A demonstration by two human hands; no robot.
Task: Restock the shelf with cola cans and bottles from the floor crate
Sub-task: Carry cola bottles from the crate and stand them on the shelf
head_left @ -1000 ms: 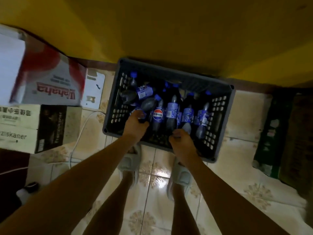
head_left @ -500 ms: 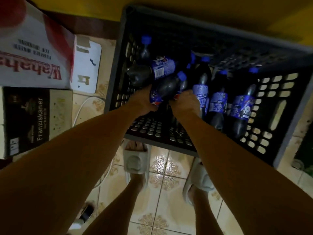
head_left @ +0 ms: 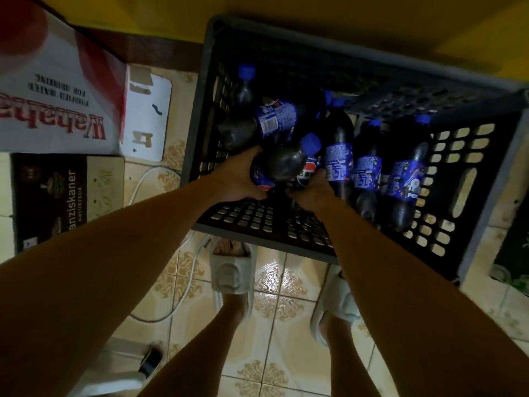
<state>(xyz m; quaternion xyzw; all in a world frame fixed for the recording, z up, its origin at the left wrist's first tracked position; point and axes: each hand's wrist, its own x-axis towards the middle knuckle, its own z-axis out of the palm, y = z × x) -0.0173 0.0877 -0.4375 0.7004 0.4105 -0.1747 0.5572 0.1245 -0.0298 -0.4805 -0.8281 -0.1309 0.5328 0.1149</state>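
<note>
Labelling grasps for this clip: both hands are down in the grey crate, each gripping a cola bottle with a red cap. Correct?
Not quite: the caps are blue, not red. The head view shows the left hand gripping a cola bottle with a blue cap, the right hand gripping another bottle, both inside the grey crate.

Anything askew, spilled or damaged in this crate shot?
No spill or damage shows. The dark cola bottles with blue caps lie jumbled in the dark plastic crate, one crosswise; the left hand grips another.
</note>
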